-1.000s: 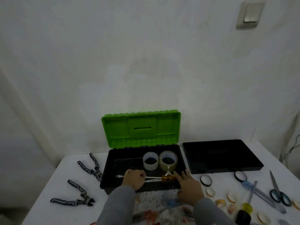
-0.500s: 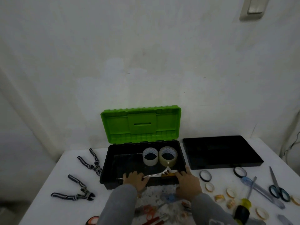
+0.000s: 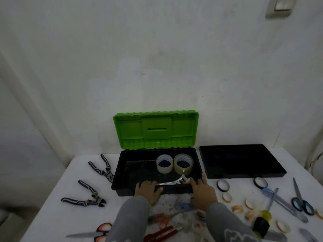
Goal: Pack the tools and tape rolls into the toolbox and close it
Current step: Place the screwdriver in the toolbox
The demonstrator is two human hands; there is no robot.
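**Wrench held at the toolbox rim.** An adjustable wrench [image 3: 172, 182] is held over the front rim of the open toolbox [image 3: 117, 173]. Its handle is kept low at the toolbox's front middle, and its head is raised toward the front right corner.

The end of the handle is gripped by the left hand [image 3: 147, 188], whose fingers are curled around it right at the toolbox's front wall. The right hand [image 3: 202, 191] is laid at the toolbox's front right corner, with its fingers [image 3: 203, 178] held fairly straight and spread. The wrench's head is touched by the fingertips, and nothing is seen clenched in that hand. Both forearms are covered by grey sleeves [image 3: 129, 217].

Inside the toolbox, toward its back right, two clear tape rolls [image 3: 164, 164] are stood side by side. The green lid [image 3: 155, 130] is propped upright behind the toolbox.

A black tray [image 3: 241, 161] is set just to the right of the toolbox. In front of that tray, small tape rings [image 3: 222, 185], a screwdriver [image 3: 264, 218] and scissors [image 3: 300, 203] are scattered. To the toolbox's left, two pairs of pliers [image 3: 103, 169] are laid on the white table [image 3: 52, 215].
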